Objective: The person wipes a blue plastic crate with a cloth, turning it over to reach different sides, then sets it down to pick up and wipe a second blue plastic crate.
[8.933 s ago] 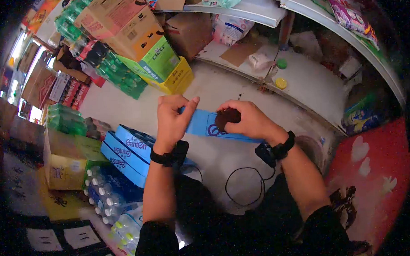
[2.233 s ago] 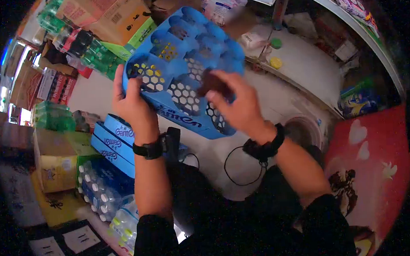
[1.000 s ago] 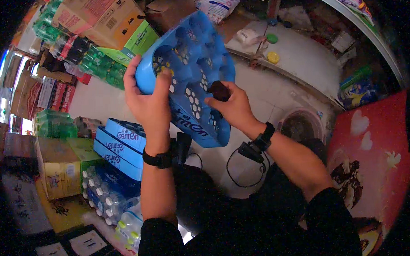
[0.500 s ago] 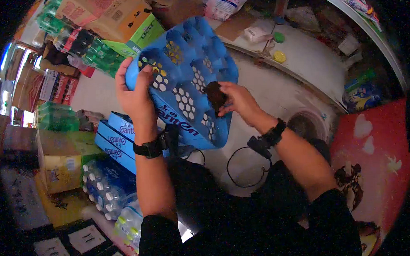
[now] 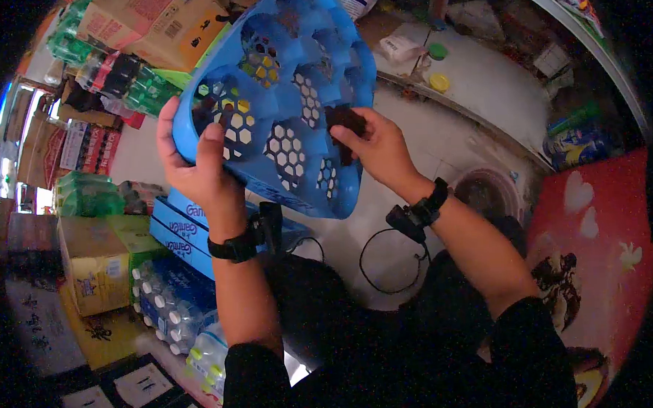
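A blue plastic crate [image 5: 268, 179] with honeycomb openings is held up, tilted, in front of me. My left hand [image 5: 201, 161] grips its left edge, thumb on the inner side and fingers behind the rim. A dark brown cloth-like piece [image 5: 347, 128] is pinched in my right hand [image 5: 382, 148] against the crate's right part. Black straps with small devices are on both wrists.
Blue stacked crates [image 5: 180, 234] stand at left below my left hand, beside bottled water packs [image 5: 173, 303] and cartons [image 5: 98, 262]. Green bottles [image 5: 89, 194] are farther left. A shelf [image 5: 481, 98] runs upper right, above a round bucket [image 5: 488, 191]. A red panel [image 5: 594, 245] is at right.
The crate has moved up and left in view and tipped, so its side lettering is mostly foreshortened. My left hand has shifted left and down with it. The right thumb now lies across the brown piece.
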Tool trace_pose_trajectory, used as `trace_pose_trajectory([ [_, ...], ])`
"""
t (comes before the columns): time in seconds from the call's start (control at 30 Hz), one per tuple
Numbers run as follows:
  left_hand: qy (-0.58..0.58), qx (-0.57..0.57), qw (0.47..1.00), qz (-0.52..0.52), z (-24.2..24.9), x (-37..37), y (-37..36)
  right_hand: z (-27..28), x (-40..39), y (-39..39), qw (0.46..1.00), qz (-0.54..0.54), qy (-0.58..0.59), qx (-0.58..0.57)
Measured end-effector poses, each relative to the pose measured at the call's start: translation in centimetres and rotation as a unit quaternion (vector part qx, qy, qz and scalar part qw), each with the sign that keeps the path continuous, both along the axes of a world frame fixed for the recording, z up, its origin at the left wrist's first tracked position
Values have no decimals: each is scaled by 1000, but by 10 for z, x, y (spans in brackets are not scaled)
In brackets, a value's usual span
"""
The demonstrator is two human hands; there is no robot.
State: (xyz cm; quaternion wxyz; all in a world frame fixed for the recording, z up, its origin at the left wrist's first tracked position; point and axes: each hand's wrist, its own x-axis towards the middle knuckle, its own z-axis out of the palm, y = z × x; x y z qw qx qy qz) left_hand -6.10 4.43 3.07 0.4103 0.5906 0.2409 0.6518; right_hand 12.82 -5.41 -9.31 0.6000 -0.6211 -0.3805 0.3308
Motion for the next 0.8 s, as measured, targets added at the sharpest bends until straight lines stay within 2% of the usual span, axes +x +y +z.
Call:
trace_pose_trajectory([
  [0.13, -53, -11, 999, -7, 0, 2, -1, 7, -13, -11, 990, -44, -116, 73],
  [0.23, -34, 2, 999, 0, -2, -2, 3, 18, -10, -20, 962, 5, -203, 184],
  [0.33, -27, 9, 1000, -2, -3, 0, 5, 45, -5, -27, 924, 52, -340, 168],
  [0.43, -23, 16, 1000, -11, -3, 5, -3, 52, -8, -28, 848, 85, -516, 88],
  [0.53, 11, 57, 998, 4, -8, 9, -11, 51, -14, -33, 882, 157, -435, 90],
  [0.63, 11, 65, 998, -8, -9, 11, -7, 45, -3, -24, 942, 279, -171, 78],
  [0.73, -23, 42, 998, -37, -4, 9, -5, 70, 14, -29, 978, 199, 41, 51],
  [0.77, -29, 39, 998, -41, -2, 8, -7, 74, 20, -28, 992, 102, 3, 75],
  [0.8, -34, 36, 998, -47, -1, 7, -9, 71, 25, -28, 990, 56, -62, 110],
])
